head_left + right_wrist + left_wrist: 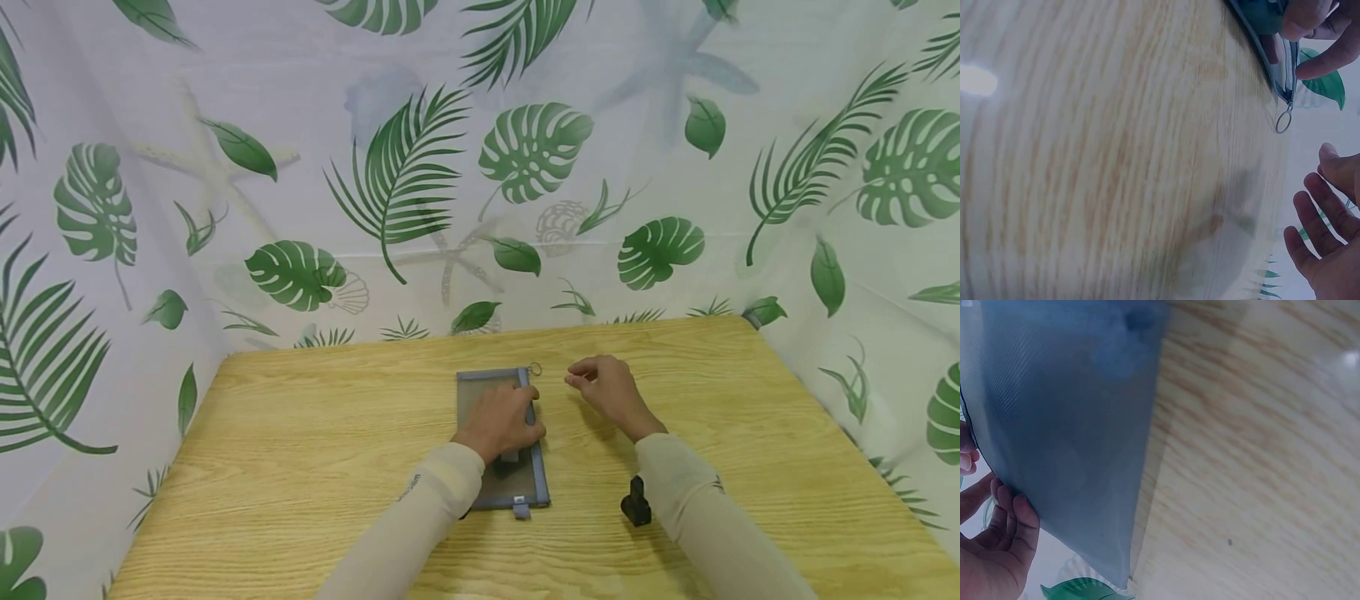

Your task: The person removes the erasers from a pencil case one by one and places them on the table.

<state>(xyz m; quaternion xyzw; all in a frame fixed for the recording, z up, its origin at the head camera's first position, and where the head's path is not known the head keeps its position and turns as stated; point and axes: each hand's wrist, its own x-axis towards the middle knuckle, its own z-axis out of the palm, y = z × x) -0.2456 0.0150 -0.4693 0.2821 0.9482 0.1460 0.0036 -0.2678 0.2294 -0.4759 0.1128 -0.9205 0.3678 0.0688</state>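
Observation:
A flat grey-blue mesh zip pouch [483, 500] lies on the wooden table, its long trimmed edge to the right. My left hand [501, 421] reaches across it and grips that edge, thumb and index finger apart along the trim. In the left wrist view the curled fingers [1019, 531] sit right at the pouch's border. A metal ring [1283, 120] hangs from the pouch's far right corner. Off to the right of this ring, my right hand [609, 390] hovers over the table with loosely bent fingers, holding nothing. The left palm hides the middle of the pouch.
The wood-grain table [300, 433] meets a leaf-print cloth [525, 275] at the back and sides. A black wrist camera [636, 504] sticks out below the right sleeve. A small fabric tab [522, 510] juts from the pouch's near edge.

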